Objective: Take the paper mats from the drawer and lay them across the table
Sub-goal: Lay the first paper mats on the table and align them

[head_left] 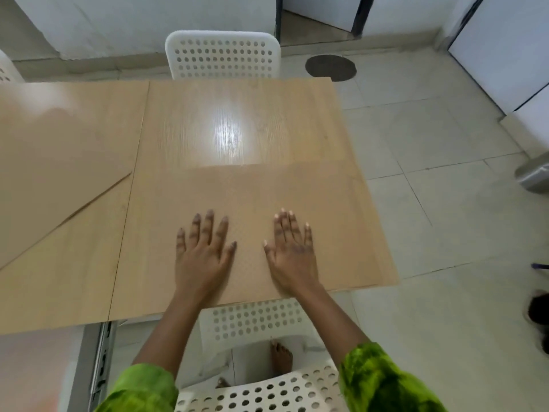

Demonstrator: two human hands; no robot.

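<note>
The left hand (pixel 203 257) lies flat, palm down, fingers spread wide, holding nothing. The right hand (pixel 292 254) lies the same way just beside it, fingers straight and closer together, also empty. Both press on a brown paper mat (pixel 341 209) that covers the near right part of the wooden table (pixel 231 123), its right edge running along the table's side. A second paper mat (pixel 53 150) lies on the left part, tilted so one edge cuts diagonally; it seems to overlap the table seam, though blur makes this hard to judge. Green sleeves (pixel 383 379) cover both forearms. One white perforated chair (pixel 258 322) stands under the near edge and another chair (pixel 222 55) at the far side. At lower left the open drawer (pixel 101 361) shows its metal rail.
</note>
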